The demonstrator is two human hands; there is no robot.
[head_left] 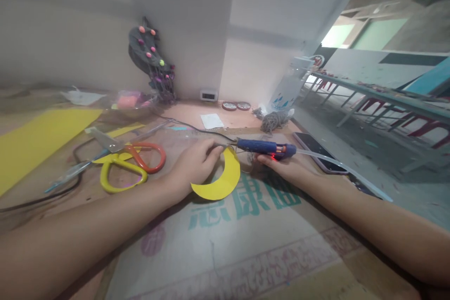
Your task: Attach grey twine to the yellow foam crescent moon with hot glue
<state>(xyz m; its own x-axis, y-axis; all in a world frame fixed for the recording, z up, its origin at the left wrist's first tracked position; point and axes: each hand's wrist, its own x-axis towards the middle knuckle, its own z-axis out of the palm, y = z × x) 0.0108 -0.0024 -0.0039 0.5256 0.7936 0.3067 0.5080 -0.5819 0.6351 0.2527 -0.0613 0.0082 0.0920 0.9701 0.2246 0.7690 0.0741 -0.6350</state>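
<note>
My left hand point(200, 161) pinches a yellow paper crescent point(225, 183) near its upper tip. The crescent hangs over a printed cardboard sheet point(168, 253). In my right hand point(276, 166) is a blue hot glue gun point(256, 145), held level with its nozzle pointing left at the crescent's upper tip. I cannot tell whether nozzle and paper touch. A clear glue stick point(344, 168) trails out of the gun's back end, and a red light glows on its underside. To the left of my left hand lie scissors point(123, 180) with one yellow and one orange handle loop.
Yellow sheet material point(38, 143) lies at the left. Behind stand a dark crescent decoration point(140, 49) with coloured balls, a small digital display point(208, 95), grey yarn point(274, 122) and a plastic bottle point(290, 82). A phone point(318, 152) lies at the right edge; a black cord point(197, 126) crosses the table.
</note>
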